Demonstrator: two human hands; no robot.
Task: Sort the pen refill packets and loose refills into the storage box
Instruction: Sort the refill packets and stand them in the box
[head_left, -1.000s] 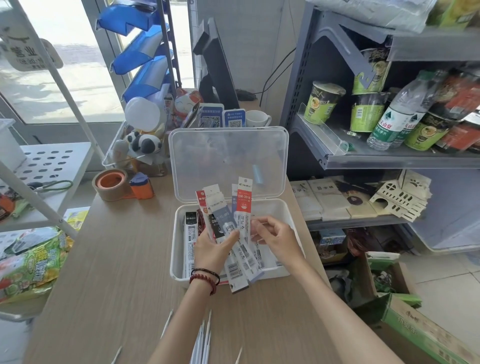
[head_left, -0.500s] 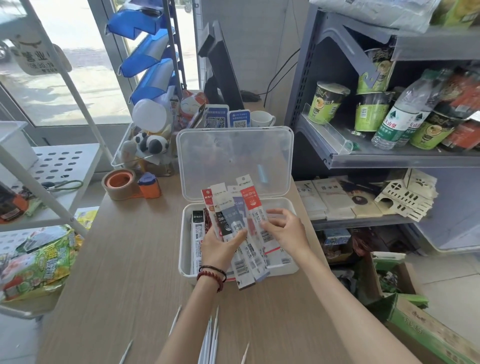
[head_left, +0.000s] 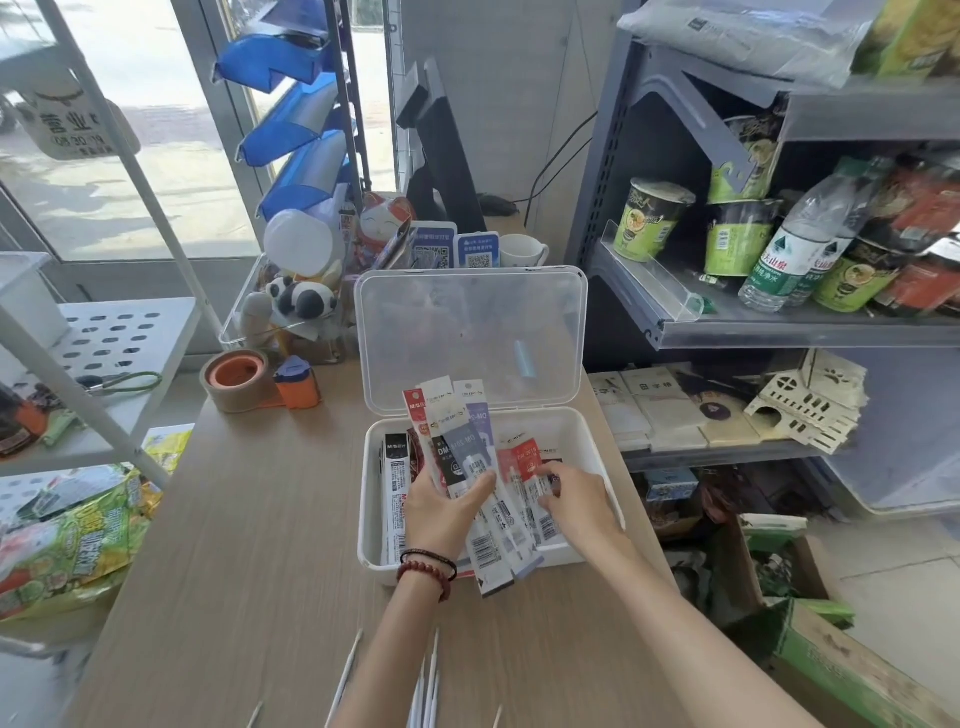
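- While our left hand (head_left: 445, 512) grips a fan of packets (head_left: 460, 452) over the box (head_left: 366, 519),
- our right hand (head_left: 576, 501) pinches a red packet (head_left: 527, 460) inside it.

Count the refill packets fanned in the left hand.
3, fanned in the left hand: red-topped packet on the left, white-topped packet in the middle, purple-topped packet on the right. More could be hidden behind them.
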